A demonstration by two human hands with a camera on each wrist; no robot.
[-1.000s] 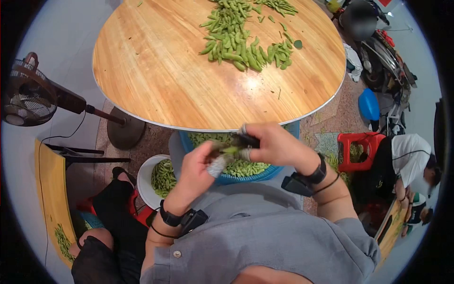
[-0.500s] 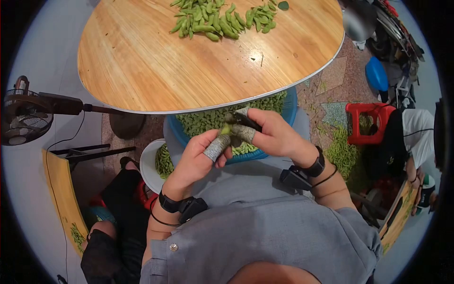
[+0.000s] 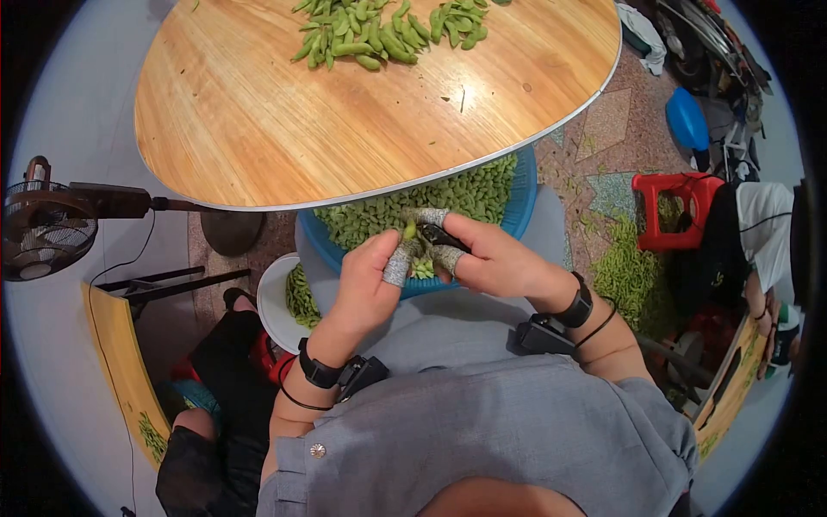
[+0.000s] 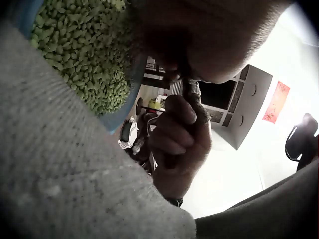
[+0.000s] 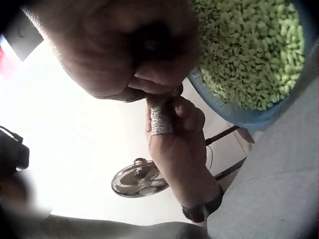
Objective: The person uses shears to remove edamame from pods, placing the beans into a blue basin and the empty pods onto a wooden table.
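Over the blue basin (image 3: pixel 523 185), both hands meet close together. The left hand (image 3: pixel 366 280) pinches a green edamame pod (image 3: pixel 410 230) upright between its fingertips. The right hand (image 3: pixel 500 260) grips a small black tool (image 3: pixel 445 237), its working end right at the pod; its exact kind is hidden by the fingers. Grey-white wrapping (image 3: pixel 396 267) covers the left thumb, and similar bands cover the right thumb and index finger. Shelled green beans (image 3: pixel 461 191) fill the basin under the hands. In the right wrist view, the wrapped left thumb (image 5: pixel 160 120) points toward the right hand's fingers.
A wooden table (image 3: pixel 327 138) overhangs the basin, with a heap of edamame pods (image 3: pixel 366 34) on it. At left stand a white bucket (image 3: pixel 274 302) of pods and a fan (image 3: pixel 52 220). A red stool (image 3: pixel 676 211) and scattered husks (image 3: pixel 624 280) are at right.
The head view has tilted down, so the table sits higher. The hands stay together over the basin; the pod now stands more upright between them, and the right index finger reaches across behind it.
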